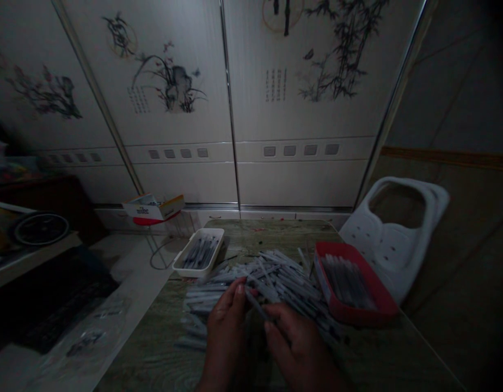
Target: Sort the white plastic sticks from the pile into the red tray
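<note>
Both hands are low in the middle of the view, over a wood-patterned table. My right hand pinches a slim pen-like stick between thumb and fingers, its far end slanting up to the left. At that far end, my left hand has its thumb and fingers pressed together; what lies between them is too small and dark to name. Beneath and beyond the hands spreads a loose pile of similar sticks. A white tray holding more of them is at the pile's left, and a red box with a row of them is at its right.
The table reaches toward pale sliding doors. Behind its right side is a white plastic chair. An open carton rests on a red stool at the left. Farther left is a desk with a round black object.
</note>
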{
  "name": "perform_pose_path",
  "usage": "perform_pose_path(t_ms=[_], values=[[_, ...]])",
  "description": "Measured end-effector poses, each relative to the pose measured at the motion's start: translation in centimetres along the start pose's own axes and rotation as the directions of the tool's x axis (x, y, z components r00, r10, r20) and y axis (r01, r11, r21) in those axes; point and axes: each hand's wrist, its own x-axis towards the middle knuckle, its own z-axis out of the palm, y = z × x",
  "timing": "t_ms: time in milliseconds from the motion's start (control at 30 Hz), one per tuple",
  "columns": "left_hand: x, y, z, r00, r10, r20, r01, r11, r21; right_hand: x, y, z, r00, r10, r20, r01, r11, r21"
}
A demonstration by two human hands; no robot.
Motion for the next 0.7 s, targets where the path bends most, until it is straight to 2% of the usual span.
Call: perform_pose_path(t_ms=[200, 433, 600, 700], values=[[-0.2, 0.2, 0.2, 1.0, -0.018, 0.013, 0.018, 1.0, -0.025, -0.2, 0.0, 0.5, 0.997, -0.02, -0.072, 0.02, 1.0, 0.008], [0.1, 0.2, 0.0, 1.0, 0.009, 0.014, -0.01, 0.999, 0.047, 0.1, -0.4, 0.2, 0.999, 0.03, 0.013, -0.03, 0.999, 0.019], [0.8, 0.2, 0.0, 0.999, 0.031, -0.007, -0.031, 0.998, 0.062, 0.3, -0.6, -0.5, 0.998, 0.005, 0.06, -0.005, 1.0, -0.003], [0.9, 0.0, 0.2, 0.999, 0.045, 0.014, -0.046, 0.996, 0.078, 0.4, -0.6, -1.3, 0.993, 0.055, 0.102, -0.052, 0.998, -0.026]])
